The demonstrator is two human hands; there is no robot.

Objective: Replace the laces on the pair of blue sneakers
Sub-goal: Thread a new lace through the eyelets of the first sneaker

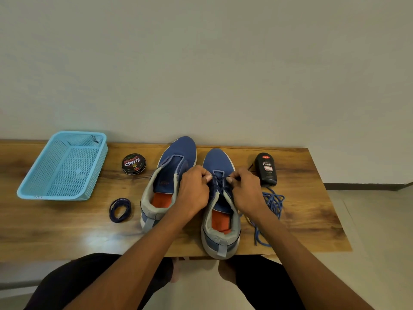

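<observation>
Lacing the right sneaker (220, 204); left hand (194, 191) and right hand (247, 190) each pinching the dark lace (218, 183); next, pulling both ends evenly.

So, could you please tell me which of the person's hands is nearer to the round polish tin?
Left. The left hand is at the laced sneaker, with the other sneaker between it and the tin; the right hand is farther, beyond the laced sneaker.

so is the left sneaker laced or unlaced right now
Unlaced. The left sneaker shows bare eyelets and an open tongue with no lace through it, while a coiled dark lace lies on the table beside it.
</observation>
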